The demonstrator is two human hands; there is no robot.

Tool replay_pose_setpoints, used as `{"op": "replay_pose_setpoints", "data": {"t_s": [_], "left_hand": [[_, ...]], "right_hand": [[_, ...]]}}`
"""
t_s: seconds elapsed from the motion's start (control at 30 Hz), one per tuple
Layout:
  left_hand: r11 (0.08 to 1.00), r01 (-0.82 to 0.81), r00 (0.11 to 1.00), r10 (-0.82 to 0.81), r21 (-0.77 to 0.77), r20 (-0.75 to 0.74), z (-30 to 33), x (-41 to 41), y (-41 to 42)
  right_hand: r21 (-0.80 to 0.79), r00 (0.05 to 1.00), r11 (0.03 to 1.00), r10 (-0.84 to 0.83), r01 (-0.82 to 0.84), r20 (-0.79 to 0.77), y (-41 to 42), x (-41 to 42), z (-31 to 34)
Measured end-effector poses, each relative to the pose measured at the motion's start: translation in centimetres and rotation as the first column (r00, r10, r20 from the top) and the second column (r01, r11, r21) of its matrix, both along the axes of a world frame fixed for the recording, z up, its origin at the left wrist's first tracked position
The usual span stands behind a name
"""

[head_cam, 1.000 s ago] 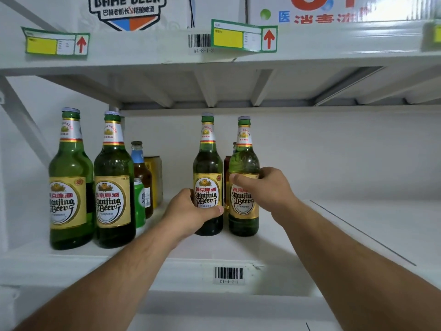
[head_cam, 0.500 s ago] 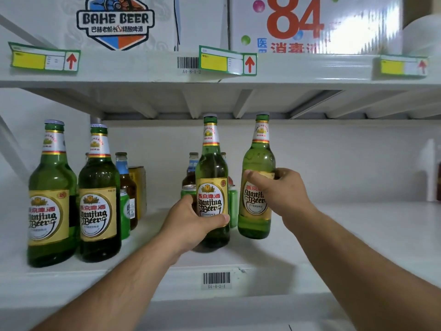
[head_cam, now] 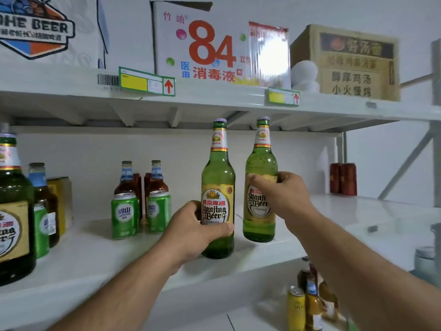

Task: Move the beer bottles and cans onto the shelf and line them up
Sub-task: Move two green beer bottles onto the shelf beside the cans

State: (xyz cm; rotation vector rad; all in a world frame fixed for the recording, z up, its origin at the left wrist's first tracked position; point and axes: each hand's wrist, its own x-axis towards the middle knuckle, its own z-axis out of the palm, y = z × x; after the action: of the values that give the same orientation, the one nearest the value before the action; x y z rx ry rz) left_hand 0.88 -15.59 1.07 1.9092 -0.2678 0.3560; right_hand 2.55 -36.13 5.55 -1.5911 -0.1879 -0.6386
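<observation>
My left hand (head_cam: 191, 231) grips a tall green Yanjing beer bottle (head_cam: 217, 177) low on its label; its base rests near the front of the white shelf (head_cam: 100, 261). My right hand (head_cam: 281, 199) holds a second green Yanjing bottle (head_cam: 260, 161) at its label, just to the right and a little further back. Both bottles are upright. Left of them stand two green cans (head_cam: 124, 215) (head_cam: 158, 211) with two brown bottles (head_cam: 126, 177) (head_cam: 156, 175) behind. At the far left edge is another Yanjing bottle (head_cam: 14, 211), partly cut off.
Red cans (head_cam: 343, 179) stand at the shelf's back right. A yellow can (head_cam: 296, 309) and brown bottles (head_cam: 312, 304) sit below the shelf at lower right. Cartons, one marked 84 (head_cam: 205, 46), fill the upper shelf (head_cam: 214, 99) close above the bottle tops.
Both hands have carried their bottles to the right along the shelf, away from the left group. The green cans and brown bottles that stood behind them are now uncovered. The view has swung right.
</observation>
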Motion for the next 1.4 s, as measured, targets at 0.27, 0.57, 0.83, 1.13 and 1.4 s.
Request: {"op": "replay_pose_setpoints", "data": {"t_s": [0.27, 0.57, 0.83, 1.13, 1.4], "left_hand": [[0.996, 0.089, 0.996, -0.089, 0.017, 0.010, -0.4, -1.5, -9.6], [0.989, 0.146, 0.989, -0.146, 0.022, -0.003, -0.6, -4.0, -21.3], [0.990, 0.143, 0.990, -0.143, 0.016, -0.017, -1.0, -3.7, -29.2], [0.990, 0.141, 0.990, -0.140, 0.027, -0.020, -1.0, 0.8, -35.5], [0.988, 0.145, 0.989, -0.146, 0.053, 0.028, -0.2, 7.6, -40.7]], "right_hand": [[-0.002, 0.998, 0.999, -0.054, 0.054, 0.017, -9.5, -3.7, 0.1], [-0.039, 0.994, 0.994, -0.105, 0.105, 0.019, -21.0, -6.3, 0.7], [-0.042, 0.989, 0.988, -0.148, 0.148, -0.002, -28.9, -6.3, 0.7], [-0.012, 0.985, 0.986, -0.168, 0.168, -0.022, -35.3, -1.7, 0.0], [-0.023, 0.984, 0.984, -0.178, 0.177, -0.007, -40.2, 5.5, -0.1]]}}
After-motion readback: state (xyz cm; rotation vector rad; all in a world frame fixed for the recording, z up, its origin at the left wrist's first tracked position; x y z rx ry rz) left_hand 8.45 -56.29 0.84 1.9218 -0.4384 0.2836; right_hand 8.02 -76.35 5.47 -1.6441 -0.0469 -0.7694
